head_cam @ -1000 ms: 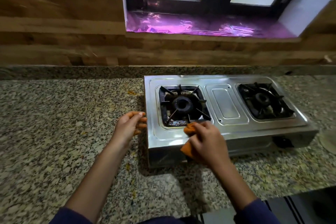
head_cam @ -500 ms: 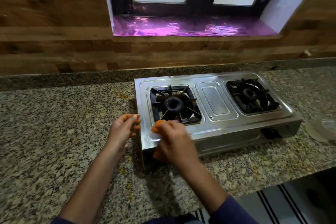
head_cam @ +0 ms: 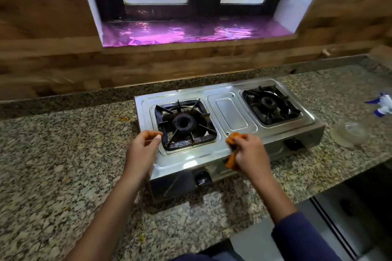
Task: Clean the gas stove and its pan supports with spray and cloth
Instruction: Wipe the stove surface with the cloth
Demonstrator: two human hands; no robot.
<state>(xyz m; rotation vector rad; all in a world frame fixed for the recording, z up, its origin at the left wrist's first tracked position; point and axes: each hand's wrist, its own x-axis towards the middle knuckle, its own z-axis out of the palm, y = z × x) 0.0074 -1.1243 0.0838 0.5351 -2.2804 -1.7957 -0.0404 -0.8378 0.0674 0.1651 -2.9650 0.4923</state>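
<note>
A steel two-burner stove [head_cam: 231,112] sits on a speckled granite counter [head_cam: 53,165], set at a slant with its right end farther back. Each burner has a black pan support over it: the left support [head_cam: 184,125] is near the hands, the right support [head_cam: 270,105] is toward the far right corner. Two dark knobs show on the front face, the left knob [head_cam: 203,178] below the left burner and the right knob [head_cam: 293,144] below the right one.

The right hand [head_cam: 249,154] is bunched around an orange cloth [head_cam: 232,148], fingers curled tight on it, and presses it on the stove top at the front edge, between the two burners and just right of the left support. Part of the cloth hangs down over the front face.

The left hand [head_cam: 142,150] is at the stove's front-left corner, fingers curled in loosely with thumb and fingertips near each other; it holds nothing, and its fingertips are just beside the left support's corner. Whether they touch it cannot be told.

On the counter well right of the stove lies a white and blue spray bottle [head_cam: 382,105], blurred, with a clear glass lid [head_cam: 347,133] nearer the stove. Behind is a wood-panelled wall and a window with a purple foil sill [head_cam: 191,32].
</note>
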